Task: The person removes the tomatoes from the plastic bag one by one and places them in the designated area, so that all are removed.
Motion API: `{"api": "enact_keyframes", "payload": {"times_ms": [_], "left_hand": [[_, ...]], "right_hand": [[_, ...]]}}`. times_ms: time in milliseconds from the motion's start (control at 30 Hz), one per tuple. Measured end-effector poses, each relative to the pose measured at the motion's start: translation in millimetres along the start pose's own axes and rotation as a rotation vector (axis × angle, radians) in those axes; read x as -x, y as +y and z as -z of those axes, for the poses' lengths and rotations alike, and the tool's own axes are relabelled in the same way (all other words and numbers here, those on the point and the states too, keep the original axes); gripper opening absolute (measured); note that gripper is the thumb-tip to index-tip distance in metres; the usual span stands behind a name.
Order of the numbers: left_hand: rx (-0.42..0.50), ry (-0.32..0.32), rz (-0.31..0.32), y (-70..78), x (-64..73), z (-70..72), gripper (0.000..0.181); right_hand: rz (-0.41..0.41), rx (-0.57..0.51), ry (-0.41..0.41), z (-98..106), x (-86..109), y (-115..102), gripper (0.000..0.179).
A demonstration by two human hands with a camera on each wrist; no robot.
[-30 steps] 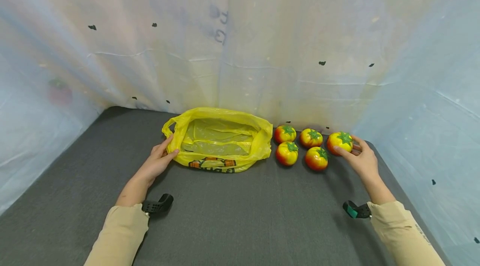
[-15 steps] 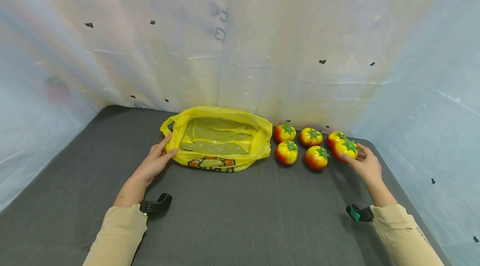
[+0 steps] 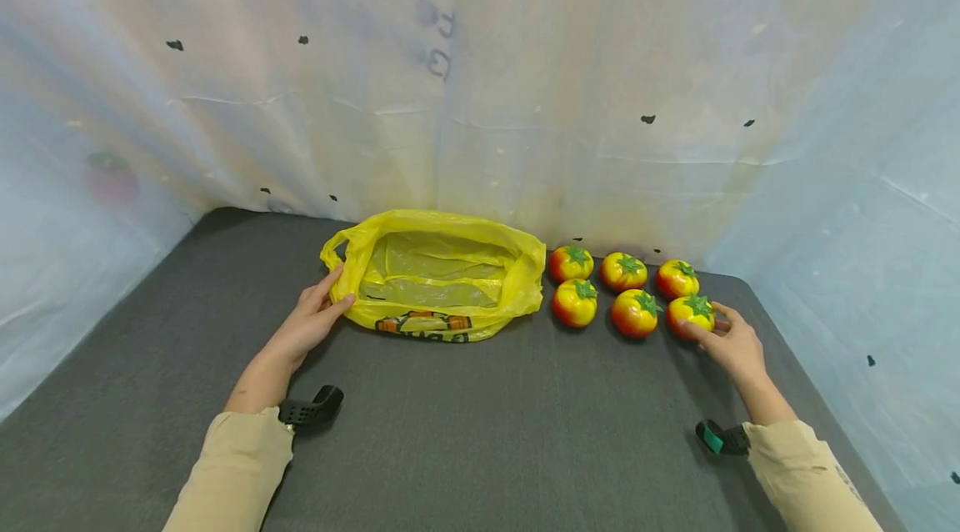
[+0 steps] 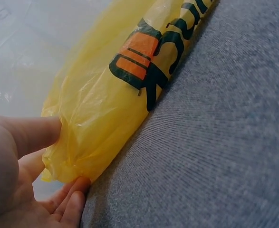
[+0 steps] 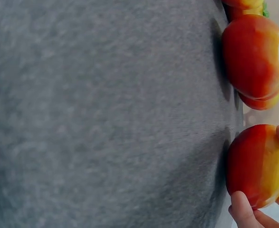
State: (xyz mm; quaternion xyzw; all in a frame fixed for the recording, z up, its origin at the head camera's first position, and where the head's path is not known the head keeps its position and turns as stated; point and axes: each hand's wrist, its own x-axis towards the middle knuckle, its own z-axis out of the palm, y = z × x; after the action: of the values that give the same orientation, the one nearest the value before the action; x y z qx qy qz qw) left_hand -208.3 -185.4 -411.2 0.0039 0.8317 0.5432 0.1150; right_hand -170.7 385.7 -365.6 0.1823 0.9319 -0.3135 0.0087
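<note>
A yellow plastic bag (image 3: pixel 442 323) lies on the dark table with its wide mouth gaping upward. My left hand (image 3: pixel 306 322) pinches its left end; the thumb presses the front and the fingertips sit at the lower edge, as the left wrist view shows. At the right, my right hand (image 3: pixel 731 343) holds a red-and-yellow tomato (image 3: pixel 690 315) with a green star-shaped top, thumb on one side and fingers on the other. In the right wrist view this tomato (image 5: pixel 255 166) sits at the table surface.
Several similar tomatoes stand in two rows between bag and right hand, among them a front one (image 3: pixel 635 313) and a back one (image 3: pixel 677 278). Pale plastic sheeting (image 3: pixel 525 98) hangs behind the table (image 3: pixel 480 432) and along both sides.
My right hand first let go of a tomato in the back row. It now has another tomato, brought down toward me into the front row. My left hand stays at the bag.
</note>
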Motion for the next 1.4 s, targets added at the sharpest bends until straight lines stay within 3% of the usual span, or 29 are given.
{"api": "enact_keyframes", "payload": {"times_ms": [233,567,1000,1133,1267,1400], "left_hand": [[0.000,0.000,0.006,-0.1,-0.2,0.2,0.071],[0.002,0.001,0.007,0.1,0.1,-0.6,0.071],[-0.006,0.028,-0.020,3.2,3.3,-1.7,0.074],[-0.014,0.079,-0.051,6.6,3.0,-2.9,0.075],[-0.071,0.199,-0.108,8.3,5.1,-2.9,0.070],[-0.121,0.289,-0.101,10.2,8.8,-3.3,0.066]], "right_hand": [[0.026,-0.003,0.003,-2,0.6,4,0.090],[-0.014,0.026,-0.053,1,2.6,4,0.099],[-0.059,-0.013,0.019,11,2.9,-3,0.101],[-0.058,-0.088,0.113,12,4.2,-6,0.096],[-0.019,-0.183,0.242,10,5.3,-12,0.087],[0.028,-0.216,0.314,8,7.8,-21,0.078]]}}
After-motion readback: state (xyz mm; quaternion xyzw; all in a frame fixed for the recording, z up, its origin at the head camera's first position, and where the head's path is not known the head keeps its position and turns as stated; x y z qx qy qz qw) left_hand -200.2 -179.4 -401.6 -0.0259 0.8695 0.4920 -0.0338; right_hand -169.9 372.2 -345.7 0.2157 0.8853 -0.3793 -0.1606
